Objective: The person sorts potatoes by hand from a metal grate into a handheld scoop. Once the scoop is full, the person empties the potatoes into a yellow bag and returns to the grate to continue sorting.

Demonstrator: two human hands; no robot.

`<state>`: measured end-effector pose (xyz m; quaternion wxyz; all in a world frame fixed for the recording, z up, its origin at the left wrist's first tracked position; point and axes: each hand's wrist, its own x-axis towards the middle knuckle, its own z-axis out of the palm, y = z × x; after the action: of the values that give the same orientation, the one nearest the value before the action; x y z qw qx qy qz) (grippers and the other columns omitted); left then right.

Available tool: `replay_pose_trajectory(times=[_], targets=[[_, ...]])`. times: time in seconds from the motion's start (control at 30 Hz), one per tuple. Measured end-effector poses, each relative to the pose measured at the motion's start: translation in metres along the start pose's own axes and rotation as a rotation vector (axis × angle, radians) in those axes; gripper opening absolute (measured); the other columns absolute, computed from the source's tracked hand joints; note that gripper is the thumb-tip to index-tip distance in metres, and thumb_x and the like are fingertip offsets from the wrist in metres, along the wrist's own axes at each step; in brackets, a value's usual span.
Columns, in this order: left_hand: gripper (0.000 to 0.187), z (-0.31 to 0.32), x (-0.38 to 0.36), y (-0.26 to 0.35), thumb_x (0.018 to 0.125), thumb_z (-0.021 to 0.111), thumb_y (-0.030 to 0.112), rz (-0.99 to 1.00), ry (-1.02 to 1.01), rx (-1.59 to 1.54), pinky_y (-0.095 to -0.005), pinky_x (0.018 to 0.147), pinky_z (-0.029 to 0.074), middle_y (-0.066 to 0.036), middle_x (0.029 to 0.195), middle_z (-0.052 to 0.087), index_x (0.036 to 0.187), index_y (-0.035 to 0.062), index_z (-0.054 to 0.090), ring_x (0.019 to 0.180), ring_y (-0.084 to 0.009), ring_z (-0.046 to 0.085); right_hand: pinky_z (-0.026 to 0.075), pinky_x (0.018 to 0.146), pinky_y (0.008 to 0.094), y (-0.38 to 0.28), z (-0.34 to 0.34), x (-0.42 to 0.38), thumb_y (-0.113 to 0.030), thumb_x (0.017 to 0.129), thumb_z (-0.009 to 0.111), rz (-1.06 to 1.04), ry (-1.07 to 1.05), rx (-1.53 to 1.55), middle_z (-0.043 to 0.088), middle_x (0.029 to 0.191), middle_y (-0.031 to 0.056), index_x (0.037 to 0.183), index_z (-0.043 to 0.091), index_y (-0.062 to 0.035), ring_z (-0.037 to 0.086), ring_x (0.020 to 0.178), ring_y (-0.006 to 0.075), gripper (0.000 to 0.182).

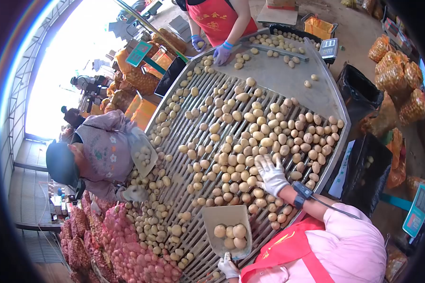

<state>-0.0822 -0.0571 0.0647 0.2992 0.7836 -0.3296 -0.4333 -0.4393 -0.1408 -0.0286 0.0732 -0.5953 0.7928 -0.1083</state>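
Note:
My left hand (228,265), in a white glove, grips the near edge of a pale plastic scoop (212,217) holding several potatoes. The scoop rests over the slatted metal sorting table (193,262). My right hand (271,174), also gloved in white, lies palm down with fingers spread on a dense group of potatoes (245,148). A dark device is strapped round my right wrist.
Across the table, a co-worker in a cap (61,162) holds another scoop (143,158). A second co-worker in a red apron (210,19) stands at the far end. Black bins (363,165) and a scale display (418,207) stand at right; net sacks (127,245) lie lower left.

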Motion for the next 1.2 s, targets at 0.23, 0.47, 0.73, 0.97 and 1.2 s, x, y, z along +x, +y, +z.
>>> replay_pose_trajectory(times=[0.23, 0.47, 0.73, 0.97, 1.2], targets=[[0.028, -0.002, -0.005, -0.012, 0.086, 0.062, 0.014, 0.017, 0.11, 0.024, -0.0334, 0.048, 0.03, -0.002, 0.055, 0.049, 0.062, 0.0014, 0.055, 0.051, -0.0124, 0.038, 0.011, 0.115, 0.0602, -0.021, 0.002, 0.084, -0.056, 0.083, 0.061, -0.06, -0.117, 0.092, 0.022, 0.159, 0.0118, 0.152, 0.024, -0.0088, 0.017, 0.147, 0.0287, 0.092], [0.021, -0.005, -0.011, -0.014, 0.088, 0.06, 0.014, 0.022, 0.113, 0.111, -0.0332, 0.05, 0.035, -0.005, 0.06, 0.052, 0.073, -0.001, 0.059, 0.053, -0.0147, 0.043, 0.017, 0.115, 0.0537, -0.066, -0.005, 0.072, -0.046, 0.089, 0.057, -0.349, -0.053, 0.39, 0.031, 0.154, 0.0163, 0.146, 0.039, -0.0105, 0.026, 0.144, 0.0341, 0.069], [0.023, -0.027, -0.007, -0.031, 0.09, 0.054, 0.016, 0.486, 0.037, 0.676, -0.0375, 0.06, 0.044, -0.016, 0.075, 0.061, 0.092, -0.0025, 0.067, 0.065, -0.026, 0.056, 0.028, 0.11, 0.0588, -0.071, 0.035, 0.017, -0.034, 0.081, 0.06, -0.966, -0.091, 0.332, 0.049, 0.14, 0.0094, 0.124, 0.06, -0.0198, 0.037, 0.137, 0.032, 0.045], [0.029, 0.001, -0.016, -0.011, 0.086, 0.065, 0.013, 0.061, 0.218, -0.015, -0.0305, 0.05, 0.032, 0.003, 0.061, 0.044, 0.063, 0.0074, 0.049, 0.056, -0.0086, 0.038, 0.024, 0.114, 0.0504, -0.031, 0.017, 0.082, -0.041, 0.087, 0.058, -0.681, -0.072, 0.194, 0.045, 0.146, 0.0101, 0.127, 0.06, -0.0212, 0.036, 0.138, 0.0327, 0.045], [0.044, -0.006, -0.005, -0.034, 0.085, 0.07, 0.011, -0.129, 0.286, -0.105, -0.0292, 0.043, 0.022, 0.007, 0.057, 0.034, 0.058, 0.0152, 0.035, 0.049, -0.006, 0.028, 0.038, 0.1, 0.0481, -0.007, -0.013, 0.126, -0.029, 0.081, 0.067, -0.343, 0.169, 0.2, 0.059, 0.125, 0.0113, 0.114, 0.064, -0.0115, 0.049, 0.122, 0.035, 0.038]])
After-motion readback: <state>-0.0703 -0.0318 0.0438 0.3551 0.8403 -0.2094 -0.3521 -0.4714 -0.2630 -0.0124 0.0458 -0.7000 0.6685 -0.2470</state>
